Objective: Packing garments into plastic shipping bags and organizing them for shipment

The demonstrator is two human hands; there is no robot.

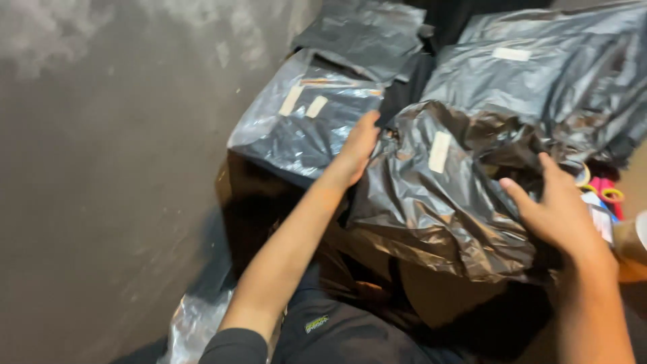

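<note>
A: What do the hands have?

B: A crumpled grey plastic mailer bag (441, 195), in the centre of the frame, right of middle. The left hand (356, 149) lies flat against its upper left edge, fingers straight and pressed together. The right hand (554, 205) is at its right edge, fingers loosely spread and pointing up-left; whether they grip the plastic I cannot tell.

A: Any mark on the bag?

B: A pale strip label (439, 151) on its upper face.

A: And around it?

B: A second packed bag (303, 121) just left of the left hand, with two pale labels. More grey bags (532, 74) are piled in the upper right. Tape rolls (603, 192) sit at the right edge, and a grey floor (101, 189) fills the left of the frame.
</note>
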